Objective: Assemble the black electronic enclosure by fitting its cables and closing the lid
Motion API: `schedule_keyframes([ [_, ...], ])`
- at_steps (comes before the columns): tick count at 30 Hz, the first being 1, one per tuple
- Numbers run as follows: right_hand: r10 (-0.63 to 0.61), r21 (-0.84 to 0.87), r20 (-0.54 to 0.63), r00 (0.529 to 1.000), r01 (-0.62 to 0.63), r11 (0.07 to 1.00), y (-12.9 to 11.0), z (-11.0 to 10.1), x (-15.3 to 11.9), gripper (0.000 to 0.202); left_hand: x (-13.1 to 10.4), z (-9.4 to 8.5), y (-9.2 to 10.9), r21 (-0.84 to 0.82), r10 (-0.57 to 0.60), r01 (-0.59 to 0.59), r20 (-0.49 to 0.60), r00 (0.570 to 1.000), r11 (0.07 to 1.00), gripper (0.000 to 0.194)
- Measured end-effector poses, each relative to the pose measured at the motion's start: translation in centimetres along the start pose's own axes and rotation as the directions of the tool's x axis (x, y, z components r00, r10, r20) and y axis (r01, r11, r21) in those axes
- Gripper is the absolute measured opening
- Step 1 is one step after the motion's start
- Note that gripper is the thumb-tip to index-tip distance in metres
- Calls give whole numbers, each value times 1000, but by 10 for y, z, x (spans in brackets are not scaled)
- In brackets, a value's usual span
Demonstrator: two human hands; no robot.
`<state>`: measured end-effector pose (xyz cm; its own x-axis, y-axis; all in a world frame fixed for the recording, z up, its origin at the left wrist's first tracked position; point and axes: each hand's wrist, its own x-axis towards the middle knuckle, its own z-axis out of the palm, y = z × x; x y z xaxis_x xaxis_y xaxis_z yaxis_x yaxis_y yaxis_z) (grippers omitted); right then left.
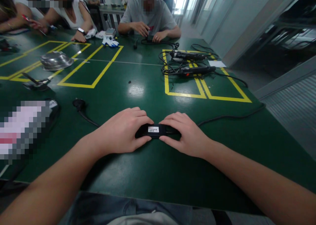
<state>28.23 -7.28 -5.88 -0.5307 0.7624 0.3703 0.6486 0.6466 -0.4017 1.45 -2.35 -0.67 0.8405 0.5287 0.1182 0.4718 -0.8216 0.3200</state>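
Observation:
A small black box (162, 131) with a white printed label (153, 129) sits on a black cable, low over or on the green table in front of me. From the left, my left hand (125, 129) pinches one end of it between thumb and fingers. My right hand (187, 132) grips the other end the same way. The cable (229, 117) runs out past my right hand toward the table's right edge. On the left it leads to a black plug (79, 103). My palms hide part of the cable.
Two black corded tools (197, 70) with coiled cables lie within yellow tape at right. A metal bowl (56, 60) and a small metal piece (37, 83) rest at left. Blue-white gloves (110, 42) lie farther back. A person (150, 17) opposite handles a black cable; others sit at left.

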Motion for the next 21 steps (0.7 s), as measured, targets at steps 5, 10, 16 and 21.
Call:
schedule_keyframes([
  [5, -10, -7, -3, 1000, 10, 1000, -1, -1, 0, 25, -1, -1, 0, -2, -1, 1, 8, 1000, 1000, 26],
  [10, -22, -7, -2, 1000, 22, 1000, -1, -1, 0, 26, -2, -3, 2, 17, 5, -5, 3, 1000, 1000, 27],
  [16, 2, -17, 7, 1000, -2, 1000, 0, 1, -1, 28, -1, -2, -1, -18, -17, 17, 24, 1000, 1000, 28],
  [21, 17, -21, 20, 1000, -17, 1000, 1, 0, 0, 29, 0, -1, -2, -44, -64, 67, 64, 996, 997, 31],
])
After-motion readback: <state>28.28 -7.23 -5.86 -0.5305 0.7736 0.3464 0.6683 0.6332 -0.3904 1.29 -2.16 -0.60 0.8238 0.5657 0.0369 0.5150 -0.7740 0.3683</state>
